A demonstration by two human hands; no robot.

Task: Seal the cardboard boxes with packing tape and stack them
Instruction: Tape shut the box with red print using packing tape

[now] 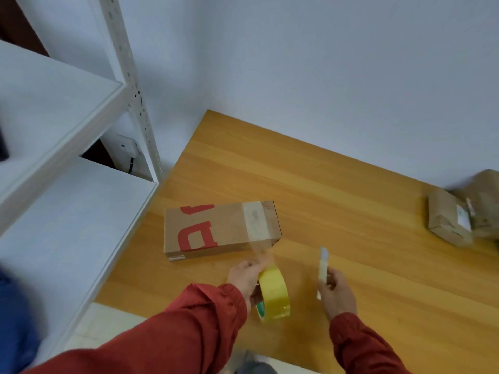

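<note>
As left hand [244,279] grips tape roll [275,292], right hand [336,295] cutter [323,261], box [216,229] closed

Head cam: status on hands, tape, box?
Left hand grips tape roll; right hand holds small pale tool, blurred. Tape strip runs uncut from roll to box at its right end. Two parcels far right on table, clear of the work.
</note>
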